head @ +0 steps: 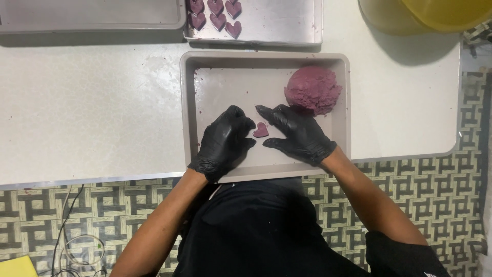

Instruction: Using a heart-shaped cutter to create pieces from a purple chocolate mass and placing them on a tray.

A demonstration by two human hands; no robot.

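Note:
Both my hands wear black gloves and rest inside a grey metal tray (pixel 190 118) on the white table. Between them lies a small purple heart-shaped piece of dough (pixel 261 130). My left hand (pixel 224 143) sits just left of the heart, its fingertips touching it or nearly so. My right hand (pixel 297 134) is to the right with fingers spread, index and thumb framing the heart. A large lump of purple dough (pixel 313 90) sits in the tray's far right corner, just beyond my right hand.
A second metal tray (pixel 287 25) at the far edge holds several purple hearts (pixel 218 14). Another grey tray (pixel 92 15) lies far left. A yellow container (pixel 425 15) stands far right. The table edge runs along the patterned floor (pixel 435 190); cables (pixel 72 241) lie lower left.

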